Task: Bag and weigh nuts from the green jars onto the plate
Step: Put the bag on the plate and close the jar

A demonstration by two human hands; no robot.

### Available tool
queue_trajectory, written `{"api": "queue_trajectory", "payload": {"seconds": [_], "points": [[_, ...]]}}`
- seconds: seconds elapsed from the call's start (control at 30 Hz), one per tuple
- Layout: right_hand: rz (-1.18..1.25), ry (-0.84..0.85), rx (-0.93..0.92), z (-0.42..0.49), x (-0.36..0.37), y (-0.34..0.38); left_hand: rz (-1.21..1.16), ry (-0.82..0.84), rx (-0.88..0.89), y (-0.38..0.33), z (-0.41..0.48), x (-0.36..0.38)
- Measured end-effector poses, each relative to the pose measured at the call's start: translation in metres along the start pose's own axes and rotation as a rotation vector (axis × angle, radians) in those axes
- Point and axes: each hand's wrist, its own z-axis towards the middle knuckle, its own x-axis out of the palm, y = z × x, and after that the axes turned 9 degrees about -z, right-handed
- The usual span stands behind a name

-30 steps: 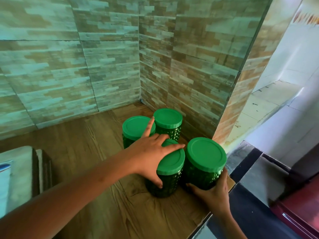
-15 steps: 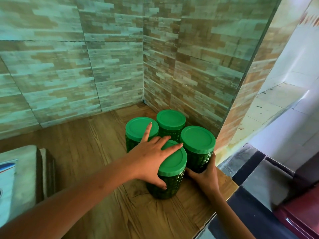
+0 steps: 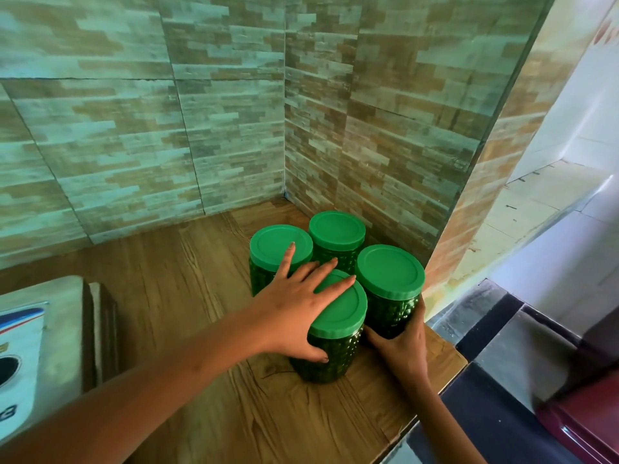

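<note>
Left arm came in from the lower left of the frame, left hand (image 3: 298, 306) flat on the near jar (image 3: 338, 318). Its fingers (image 3: 335, 286) were straight and spread wide over the lid, thumb down the jar's side, and the forefinger reached onto the left jar (image 3: 273, 244). Right hand (image 3: 403, 343) came up from the bottom right and gripped the right jar (image 3: 390, 272) low down, thumb on one side and fingers curled round the other.

Four jars in all, the back jar (image 3: 336, 231) included: dark green, round, bumpy sides, smooth flat bright-green lids, all on. They stood packed together, touching or near enough, right of centre on the wood-grain table (image 3: 187, 296), near its right edge and close to the corner of the stone-look tiled wall (image 3: 134, 128).
</note>
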Motion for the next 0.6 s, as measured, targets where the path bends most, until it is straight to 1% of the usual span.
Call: {"api": "queue_trajectory", "payload": {"seconds": [0.13,0.23,0.33,0.43,0.6], "points": [[0.018,-0.026,-0.008,-0.006,-0.001,-0.002,-0.027,-0.079,0.0,-0.003,-0.014,0.006],[0.054,-0.042,0.004,-0.018,-0.002,-0.003,-0.041,-0.173,0.027,-0.005,-0.027,0.009],[-0.002,-0.132,-0.013,-0.037,-0.001,0.001,-0.05,-0.244,0.039,-0.008,-0.042,0.01],[-0.053,-0.222,-0.113,-0.06,0.003,0.01,-0.084,-0.333,0.062,-0.012,-0.062,0.011],[-0.112,-0.253,-0.378,-0.091,0.009,0.045,-0.213,-0.448,0.059,-0.014,-0.104,0.01]]}}
